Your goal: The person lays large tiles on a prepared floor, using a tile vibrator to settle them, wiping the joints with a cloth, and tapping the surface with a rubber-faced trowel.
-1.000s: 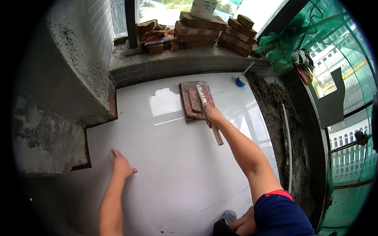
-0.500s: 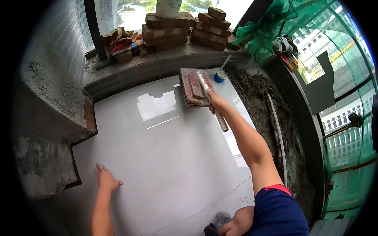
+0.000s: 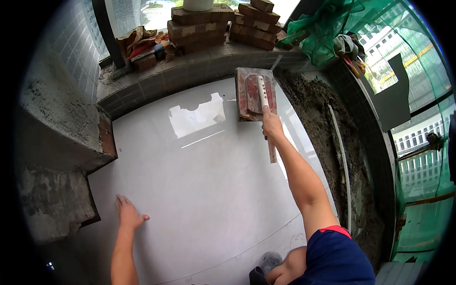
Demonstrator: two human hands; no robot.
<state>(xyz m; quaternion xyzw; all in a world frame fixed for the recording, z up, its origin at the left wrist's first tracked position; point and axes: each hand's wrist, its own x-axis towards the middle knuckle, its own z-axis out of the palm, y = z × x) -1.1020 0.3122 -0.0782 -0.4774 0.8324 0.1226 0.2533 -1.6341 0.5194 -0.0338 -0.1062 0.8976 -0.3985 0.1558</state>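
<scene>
My right hand [image 3: 272, 124] is closed round the handle of a flat, reddish rectangular tamping block [image 3: 244, 97]. A pale strip with holes runs along the block's top, and the handle's lower end sticks out below my fist. The block is over the far right part of a large glossy pale-grey floor tile [image 3: 190, 190]; whether it touches the tile, I cannot tell. My left hand [image 3: 130, 213] rests on the tile at the near left, fingers spread, holding nothing.
Bricks [image 3: 197, 31] are stacked on the low far ledge [image 3: 156, 85]. Dark rough mortar [image 3: 327, 114] with a pale pipe [image 3: 343, 166] borders the tile's right side. A concrete pillar [image 3: 61, 123] juts in at left. Green netting [image 3: 323, 35] hangs at right; my shoe [image 3: 270, 260] is near the bottom.
My right hand has moved the tamping block right and slightly farther away. The small round blue thing near the far edge is now hidden behind it. My left hand has stayed about where it was.
</scene>
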